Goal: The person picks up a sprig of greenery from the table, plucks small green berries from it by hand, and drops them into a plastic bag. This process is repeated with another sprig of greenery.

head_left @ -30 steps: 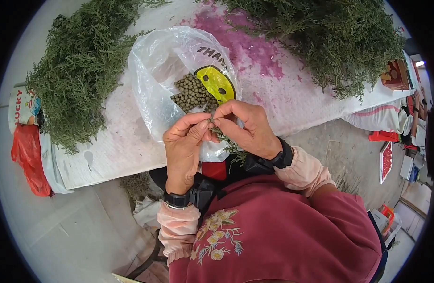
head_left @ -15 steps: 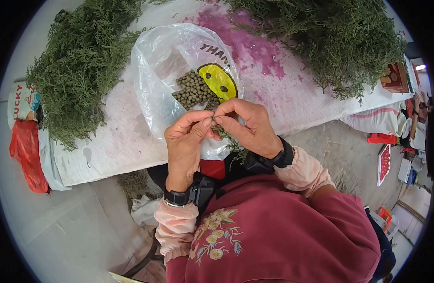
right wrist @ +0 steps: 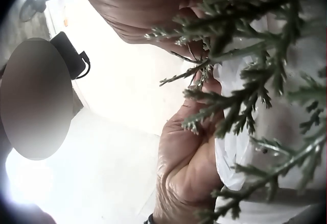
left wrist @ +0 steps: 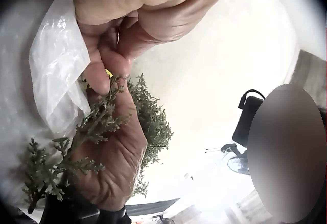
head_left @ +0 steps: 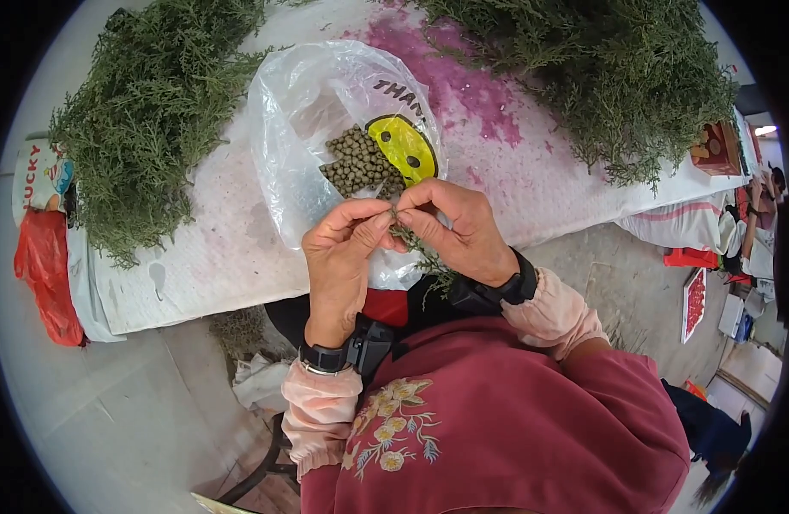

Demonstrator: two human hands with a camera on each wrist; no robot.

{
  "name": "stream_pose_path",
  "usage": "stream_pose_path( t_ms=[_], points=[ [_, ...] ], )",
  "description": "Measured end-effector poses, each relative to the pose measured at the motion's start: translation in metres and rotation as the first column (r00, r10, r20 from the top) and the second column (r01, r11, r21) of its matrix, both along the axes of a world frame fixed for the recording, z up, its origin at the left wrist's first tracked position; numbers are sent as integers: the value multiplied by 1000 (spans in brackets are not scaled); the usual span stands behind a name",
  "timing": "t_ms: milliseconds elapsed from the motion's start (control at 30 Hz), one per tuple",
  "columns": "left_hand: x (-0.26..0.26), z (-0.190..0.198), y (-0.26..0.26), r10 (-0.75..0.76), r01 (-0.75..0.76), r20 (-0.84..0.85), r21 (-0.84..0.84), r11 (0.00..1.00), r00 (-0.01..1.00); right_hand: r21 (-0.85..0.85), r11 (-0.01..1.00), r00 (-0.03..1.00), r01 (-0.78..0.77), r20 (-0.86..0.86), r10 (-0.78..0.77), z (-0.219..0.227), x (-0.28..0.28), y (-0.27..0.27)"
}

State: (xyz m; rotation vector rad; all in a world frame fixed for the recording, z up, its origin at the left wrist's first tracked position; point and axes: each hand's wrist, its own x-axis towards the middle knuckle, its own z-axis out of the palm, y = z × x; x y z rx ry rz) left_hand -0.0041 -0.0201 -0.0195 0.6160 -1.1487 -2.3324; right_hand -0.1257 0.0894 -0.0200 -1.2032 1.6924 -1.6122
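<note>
A green cypress sprig (left wrist: 102, 119) is pinched between thumb and forefinger of my right hand (head_left: 463, 231), its leafy end trailing below that hand toward the lap. Fingertip to fingertip with it, my left hand (head_left: 339, 265) pinches the sprig's upper end, and the fingers largely hide that spot. In the right wrist view the sprig's leafy twigs (right wrist: 245, 101) cross in front of both hands. Just beyond the fingers lies an open clear plastic bag (head_left: 279, 163) with a yellow smiley print, holding many small round olive-brown balls (head_left: 356, 163).
A heap of cypress branches (head_left: 154, 111) lies on the left of the white-covered table (head_left: 214, 274), another heap (head_left: 600, 86) at the back right. A red bag (head_left: 47, 274) hangs off the left edge. A red box (head_left: 717, 152) stands at the right end.
Both hands stay fingertip to fingertip at the sprig, with only slight finger shifts. The whole view has drifted slightly. A dark shape has come into view at the lower right.
</note>
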Motion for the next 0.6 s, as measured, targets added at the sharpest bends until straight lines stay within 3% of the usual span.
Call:
stream_pose_path(
  t_ms=[133,600],
  points=[
    [0,1,0,4,-4,9,18,1000,1000,-35,997,995,63,-73,-65,-1,3,-3],
    [0,4,-3,-35,33,54,48,998,998,-52,996,992,66,-101,-71,0,3,-5]
  ],
)
